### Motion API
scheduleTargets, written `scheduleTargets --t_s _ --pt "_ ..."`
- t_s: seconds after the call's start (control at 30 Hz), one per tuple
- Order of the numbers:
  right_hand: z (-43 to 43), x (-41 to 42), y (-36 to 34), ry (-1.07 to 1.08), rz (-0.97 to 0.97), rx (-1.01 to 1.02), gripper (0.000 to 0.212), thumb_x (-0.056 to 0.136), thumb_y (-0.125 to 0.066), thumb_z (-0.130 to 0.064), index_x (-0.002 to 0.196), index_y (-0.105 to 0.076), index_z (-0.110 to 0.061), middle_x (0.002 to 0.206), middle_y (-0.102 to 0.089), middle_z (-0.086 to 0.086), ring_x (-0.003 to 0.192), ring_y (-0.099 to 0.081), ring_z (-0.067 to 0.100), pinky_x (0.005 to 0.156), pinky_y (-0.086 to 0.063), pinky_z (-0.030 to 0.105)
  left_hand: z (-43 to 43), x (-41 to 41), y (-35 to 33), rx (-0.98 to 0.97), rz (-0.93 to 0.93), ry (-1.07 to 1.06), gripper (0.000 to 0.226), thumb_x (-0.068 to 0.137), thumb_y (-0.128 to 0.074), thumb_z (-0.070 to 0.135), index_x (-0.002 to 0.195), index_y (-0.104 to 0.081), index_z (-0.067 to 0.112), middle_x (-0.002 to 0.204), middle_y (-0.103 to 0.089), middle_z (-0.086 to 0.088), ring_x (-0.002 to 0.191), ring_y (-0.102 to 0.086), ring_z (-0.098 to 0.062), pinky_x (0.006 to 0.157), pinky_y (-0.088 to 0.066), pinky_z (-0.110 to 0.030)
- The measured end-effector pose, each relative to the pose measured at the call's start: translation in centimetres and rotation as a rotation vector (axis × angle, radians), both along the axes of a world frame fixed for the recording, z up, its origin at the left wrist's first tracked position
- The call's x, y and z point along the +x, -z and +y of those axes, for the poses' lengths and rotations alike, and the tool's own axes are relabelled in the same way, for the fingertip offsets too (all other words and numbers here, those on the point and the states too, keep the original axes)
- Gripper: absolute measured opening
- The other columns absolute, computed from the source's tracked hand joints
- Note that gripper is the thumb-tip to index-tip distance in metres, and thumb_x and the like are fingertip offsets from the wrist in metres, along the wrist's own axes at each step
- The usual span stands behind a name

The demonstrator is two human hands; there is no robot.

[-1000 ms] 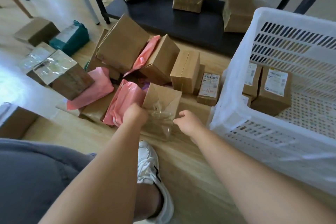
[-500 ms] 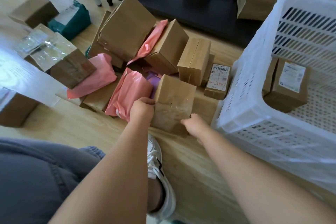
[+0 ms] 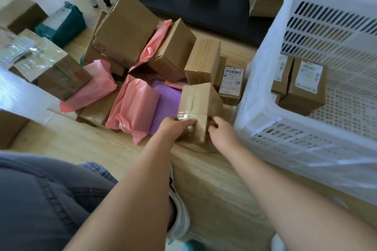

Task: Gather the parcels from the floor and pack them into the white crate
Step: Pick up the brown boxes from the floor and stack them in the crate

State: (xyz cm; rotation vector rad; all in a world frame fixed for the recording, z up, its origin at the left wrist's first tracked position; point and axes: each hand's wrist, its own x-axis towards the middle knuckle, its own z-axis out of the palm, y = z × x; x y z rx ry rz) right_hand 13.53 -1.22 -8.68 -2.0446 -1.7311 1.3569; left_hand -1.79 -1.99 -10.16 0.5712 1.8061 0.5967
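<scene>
A taped brown cardboard parcel (image 3: 201,104) is tilted up off the wooden floor in front of me. My left hand (image 3: 175,127) grips its near left edge, thumb over the tape. At its near right corner my right hand (image 3: 223,134) holds it with curled fingers. The white crate (image 3: 285,128) stands just to the right, holding a few brown labelled boxes (image 3: 304,85). A heap of brown boxes (image 3: 126,28), pink mailers (image 3: 134,108) and a purple mailer (image 3: 167,104) lies on the floor behind the held parcel.
A small labelled box (image 3: 231,84) leans against the crate's left wall. A green parcel (image 3: 63,24) and more boxes lie far left. A dark low shelf (image 3: 183,4) at the back carries three boxes. My shoe (image 3: 179,210) and knee are below.
Both hands closed on the taped brown parcel and raised it toward the crate, uncovering the purple mailer beneath. The view shifted forward and right.
</scene>
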Motion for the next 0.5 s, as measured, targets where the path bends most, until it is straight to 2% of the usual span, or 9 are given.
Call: scheduleTargets --t_s 0.1,0.17,0.2,0.27,0.3,0.33,0.4,0.43,0.5 --pt "0.0 -0.1 -0.7 0.066 0.080 -0.040 0.040 0.103 -0.031 -0.039 0.116 -0.060 -0.015 0.109 -0.064 0.003 0.093 -0.059 0.021 0.073 -0.043 0.031 0.0 0.1 -0.2 0.089 0.059 -0.113 0.024 0.083 -0.070 0.025 0.100 -0.074 0.010 0.092 -0.072 -0.010 0.077 -0.063 -0.022 0.083 -0.056 -0.035" --pt "-0.3 -0.2 -0.9 0.058 0.077 -0.046 0.040 0.101 -0.031 -0.044 0.094 -0.057 -0.014 0.085 -0.059 0.003 0.076 -0.056 0.018 0.063 -0.040 0.030 -0.1 0.0 -1.0 0.128 0.117 -0.127 0.020 0.086 -0.063 0.017 0.102 -0.075 0.013 0.100 -0.073 -0.010 0.086 -0.065 -0.024 0.088 -0.054 -0.037" --pt "-0.5 -0.3 -1.0 0.043 0.068 -0.051 0.037 0.102 -0.032 -0.041 0.091 -0.055 -0.014 0.083 -0.057 0.003 0.074 -0.054 0.018 0.061 -0.039 0.030 -0.2 -0.1 -1.4 0.140 0.151 -0.117 0.022 0.087 -0.060 0.014 0.103 -0.075 0.014 0.102 -0.073 -0.009 0.091 -0.066 -0.025 0.090 -0.053 -0.036" --pt "-0.7 -0.4 -0.8 0.016 0.049 -0.069 0.035 0.104 -0.033 -0.033 0.118 -0.057 -0.012 0.111 -0.060 0.007 0.100 -0.058 0.024 0.077 -0.043 0.032 -0.4 -0.2 -2.0 0.117 0.182 -0.111 0.029 0.081 -0.057 0.019 0.102 -0.076 0.019 0.102 -0.072 -0.007 0.096 -0.066 -0.029 0.088 -0.054 -0.039" --pt "-0.8 -0.4 -0.7 0.018 0.030 -0.084 0.039 0.104 -0.033 -0.030 0.133 -0.051 -0.011 0.129 -0.056 0.008 0.116 -0.053 0.026 0.088 -0.041 0.032 -0.6 -0.2 -2.1 0.089 0.194 -0.110 0.035 0.074 -0.054 0.025 0.100 -0.077 0.021 0.101 -0.072 -0.008 0.095 -0.066 -0.033 0.086 -0.055 -0.043" --pt "-0.9 -0.4 -0.6 0.022 0.012 -0.097 0.040 0.104 -0.033 -0.028 0.139 -0.046 -0.012 0.134 -0.053 0.007 0.124 -0.048 0.027 0.093 -0.039 0.033 -0.9 -0.2 -1.8 0.066 0.200 -0.105 0.042 0.066 -0.050 0.027 0.098 -0.077 0.022 0.099 -0.073 -0.010 0.092 -0.066 -0.036 0.082 -0.056 -0.045" --pt "-1.1 -0.1 0.1 0.034 -0.050 -0.119 0.034 0.104 -0.034 -0.025 0.132 -0.047 -0.012 0.124 -0.055 0.005 0.122 -0.048 0.026 0.092 -0.038 0.034 -1.5 0.2 -1.0 0.084 0.137 -0.090 0.046 0.066 -0.044 0.017 0.097 -0.078 0.019 0.090 -0.074 -0.011 0.080 -0.068 -0.035 0.066 -0.057 -0.036" --pt "-1.1 0.2 0.3 0.045 -0.097 -0.128 0.038 0.103 -0.035 -0.025 0.137 -0.045 -0.009 0.130 -0.054 0.007 0.124 -0.048 0.027 0.092 -0.039 0.034 -2.0 0.6 -1.1 0.091 0.092 -0.086 0.043 0.071 -0.044 0.007 0.097 -0.077 0.015 0.083 -0.074 -0.009 0.069 -0.067 -0.028 0.056 -0.052 -0.026" --pt "-1.3 0.7 0.5 0.083 -0.158 -0.104 0.049 0.103 -0.040 -0.023 0.149 -0.032 -0.011 0.148 -0.042 0.008 0.133 -0.044 0.028 0.101 -0.040 0.035 -2.3 1.2 -1.3 0.098 0.037 -0.064 0.039 0.078 -0.046 -0.006 0.095 -0.075 0.012 0.076 -0.071 -0.004 0.061 -0.063 -0.016 0.052 -0.045 -0.018"
